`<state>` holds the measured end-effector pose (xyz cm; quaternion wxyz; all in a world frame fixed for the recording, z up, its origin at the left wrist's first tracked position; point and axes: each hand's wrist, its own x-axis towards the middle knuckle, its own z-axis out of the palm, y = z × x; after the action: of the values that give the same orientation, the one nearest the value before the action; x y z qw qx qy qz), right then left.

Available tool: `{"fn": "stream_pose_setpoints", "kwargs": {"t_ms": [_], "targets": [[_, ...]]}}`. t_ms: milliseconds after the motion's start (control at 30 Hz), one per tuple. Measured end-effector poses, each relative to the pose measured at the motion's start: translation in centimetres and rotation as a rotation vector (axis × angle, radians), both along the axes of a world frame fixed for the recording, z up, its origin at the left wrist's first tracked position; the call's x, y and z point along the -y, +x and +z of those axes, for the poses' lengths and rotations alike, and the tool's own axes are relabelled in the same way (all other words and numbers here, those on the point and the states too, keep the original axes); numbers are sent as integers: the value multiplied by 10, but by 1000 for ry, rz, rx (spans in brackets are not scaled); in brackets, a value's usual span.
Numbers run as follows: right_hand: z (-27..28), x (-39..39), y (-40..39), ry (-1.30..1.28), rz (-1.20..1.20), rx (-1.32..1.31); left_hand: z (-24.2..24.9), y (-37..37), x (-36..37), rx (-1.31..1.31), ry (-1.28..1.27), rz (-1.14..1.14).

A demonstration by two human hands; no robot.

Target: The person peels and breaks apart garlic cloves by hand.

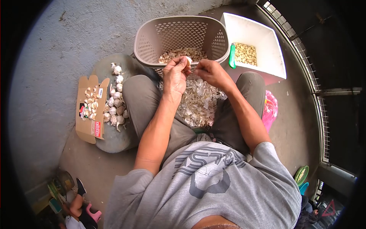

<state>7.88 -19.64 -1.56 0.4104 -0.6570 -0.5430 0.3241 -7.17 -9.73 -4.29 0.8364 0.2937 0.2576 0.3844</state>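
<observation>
My left hand (177, 71) is closed on a pale garlic clove (188, 60), pinched at the fingertips above the near rim of the basket. Just to the right, my right hand (210, 72) has its fingers curled, and whatever they may hold is hidden. Garlic cloves (187, 54) lie in the bottom of the tall brown basket (182, 28). Below my hands, a heap of papery garlic skins (198, 103) lies between my legs. Whole garlic bulbs (117, 97) rest at the left, beside a cardboard box (85, 128) with loose cloves (90, 102) on it.
A white box (267, 44) at the right of the basket holds peeled cloves (246, 54); a green-handled tool (232, 56) leans at its edge. A pink bag (270, 110) lies beyond my right knee. Other people are partly visible at both lower corners.
</observation>
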Motion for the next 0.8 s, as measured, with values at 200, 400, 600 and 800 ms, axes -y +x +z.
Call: {"fn": "stream_pose_setpoints", "kwargs": {"t_ms": [200, 400, 600, 800], "targets": [[14, -2, -13, 275, -127, -126, 5, 5, 8, -146, 97, -64], [6, -3, -8, 233, -99, -153, 6, 9, 12, -201, 81, -146], [11, -4, -2, 171, -240, -11, 19, 10, 24, -296, 288, -89], [7, -4, -5, 90, -218, -411, 21, 10, 25, -369, 408, -30]]}}
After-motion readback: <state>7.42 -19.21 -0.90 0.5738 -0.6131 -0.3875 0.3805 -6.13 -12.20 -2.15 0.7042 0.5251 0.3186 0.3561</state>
